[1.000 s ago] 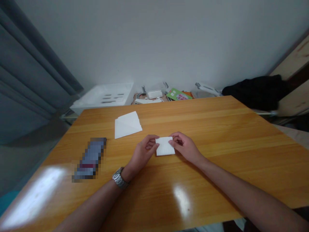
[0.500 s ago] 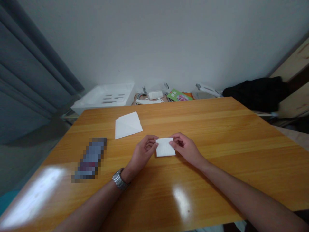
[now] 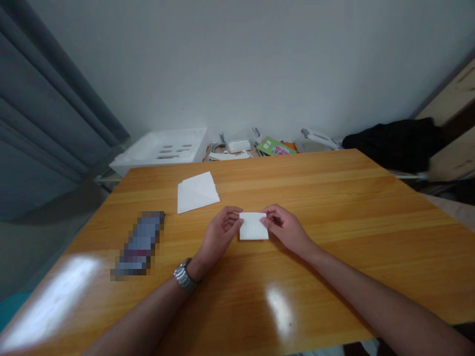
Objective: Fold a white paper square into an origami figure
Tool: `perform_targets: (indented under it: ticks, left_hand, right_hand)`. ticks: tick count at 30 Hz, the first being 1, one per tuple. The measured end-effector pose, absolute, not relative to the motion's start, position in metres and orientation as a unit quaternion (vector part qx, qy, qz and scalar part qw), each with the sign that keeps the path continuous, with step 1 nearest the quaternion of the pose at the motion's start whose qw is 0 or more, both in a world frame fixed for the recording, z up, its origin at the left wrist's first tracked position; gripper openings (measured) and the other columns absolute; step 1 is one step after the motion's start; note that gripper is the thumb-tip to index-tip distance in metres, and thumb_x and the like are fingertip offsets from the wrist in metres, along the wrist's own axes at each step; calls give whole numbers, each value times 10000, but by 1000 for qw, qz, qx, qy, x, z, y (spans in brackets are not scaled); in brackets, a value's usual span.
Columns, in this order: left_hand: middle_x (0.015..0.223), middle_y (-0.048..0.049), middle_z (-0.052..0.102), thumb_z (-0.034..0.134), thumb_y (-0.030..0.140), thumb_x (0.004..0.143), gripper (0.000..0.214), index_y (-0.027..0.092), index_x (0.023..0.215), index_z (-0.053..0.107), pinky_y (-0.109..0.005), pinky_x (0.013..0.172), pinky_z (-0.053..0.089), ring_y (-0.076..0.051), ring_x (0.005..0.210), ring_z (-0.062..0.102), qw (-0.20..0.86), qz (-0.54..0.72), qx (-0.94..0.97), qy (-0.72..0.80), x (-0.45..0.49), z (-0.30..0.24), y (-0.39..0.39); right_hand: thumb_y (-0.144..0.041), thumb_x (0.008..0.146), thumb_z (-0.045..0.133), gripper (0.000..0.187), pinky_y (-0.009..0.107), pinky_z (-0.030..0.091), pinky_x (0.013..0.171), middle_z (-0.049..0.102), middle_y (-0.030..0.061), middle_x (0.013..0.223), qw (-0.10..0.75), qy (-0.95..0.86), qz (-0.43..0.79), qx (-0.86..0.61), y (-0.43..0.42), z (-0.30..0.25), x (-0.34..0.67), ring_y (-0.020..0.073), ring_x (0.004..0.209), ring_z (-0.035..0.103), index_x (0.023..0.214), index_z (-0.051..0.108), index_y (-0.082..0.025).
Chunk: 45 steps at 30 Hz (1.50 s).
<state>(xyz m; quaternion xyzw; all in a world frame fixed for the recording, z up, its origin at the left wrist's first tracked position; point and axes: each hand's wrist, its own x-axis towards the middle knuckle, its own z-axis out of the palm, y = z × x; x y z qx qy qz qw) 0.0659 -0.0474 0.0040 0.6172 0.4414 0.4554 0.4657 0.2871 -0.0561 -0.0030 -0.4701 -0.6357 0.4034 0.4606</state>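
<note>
A small folded piece of white paper (image 3: pixel 254 227) with faint lines is held up between my two hands, near the middle of the table. My left hand (image 3: pixel 222 230) pinches its left edge between thumb and fingers; a metal watch (image 3: pixel 185 275) circles that wrist. At the other side, my right hand (image 3: pixel 285 226) grips the right edge, thumb on the front face and fingers behind. Beyond my left hand lies a larger white sheet of paper (image 3: pixel 198 193), flat on the wood, with a faint crease.
On the left of the wooden table (image 3: pixel 334 198) lies a pixelated, phone-like dark object (image 3: pixel 141 242). Past the far edge are a white tray (image 3: pixel 159 143), a green booklet (image 3: pixel 275 146) and assorted clutter. Black cloth (image 3: pixel 393 143) sits at the back right; a grey curtain (image 3: pixel 48 109) hangs at left.
Almost nothing differs. The small paper has shifted very slightly, and both hands keep the same hold on its edges.
</note>
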Motion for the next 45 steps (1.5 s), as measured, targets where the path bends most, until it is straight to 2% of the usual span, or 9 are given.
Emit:
perform_targets:
  ticks: [3, 8, 14, 26, 31, 45]
  left_hand:
    - [853, -38, 700, 732, 375, 846, 357, 163, 1111, 622, -249, 718, 536, -154, 793, 676, 478, 460, 595, 453, 65, 4, -45]
    - [837, -49, 723, 781, 393, 794, 295, 149, 922, 674, -241, 685, 513, -154, 759, 667, 514, 458, 549, 474, 64, 5, -43]
    - [817, -24, 701, 797, 397, 784, 296, 151, 887, 669, -222, 658, 475, -128, 724, 631, 558, 469, 511, 455, 65, 5, -45]
    - [789, -27, 687, 781, 435, 792, 316, 145, 843, 664, -239, 677, 489, -134, 722, 626, 515, 453, 570, 452, 64, 8, -45]
    - [800, -35, 691, 768, 409, 810, 292, 139, 850, 663, -244, 683, 485, -137, 729, 624, 516, 436, 587, 446, 66, 8, -48]
    - [811, -25, 667, 685, 402, 877, 251, 154, 869, 650, -234, 672, 472, -147, 748, 610, 474, 426, 627, 448, 67, 10, -50]
  right_hand:
    - [-397, 909, 647, 207, 299, 526, 752, 704, 26, 893, 462, -639, 401, -467, -57, -4, 286, 178, 808, 669, 1005, 612, -217]
    - [-387, 932, 620, 180, 286, 512, 739, 679, 19, 893, 450, -650, 405, -459, -58, -4, 286, 174, 812, 652, 998, 587, -223]
    - [-376, 953, 596, 158, 283, 497, 740, 659, 17, 896, 435, -664, 404, -455, -60, -2, 286, 173, 818, 640, 988, 574, -223]
    - [-372, 928, 635, 183, 276, 474, 712, 659, 13, 878, 411, -674, 409, -458, -63, 1, 287, 165, 776, 611, 1012, 617, -211]
    - [-402, 933, 625, 215, 274, 462, 694, 689, 22, 849, 392, -669, 425, -467, -63, 5, 286, 168, 760, 616, 951, 671, -193]
    - [-342, 929, 635, 173, 274, 467, 690, 707, 29, 831, 390, -680, 412, -464, -67, 11, 283, 164, 748, 629, 891, 687, -182]
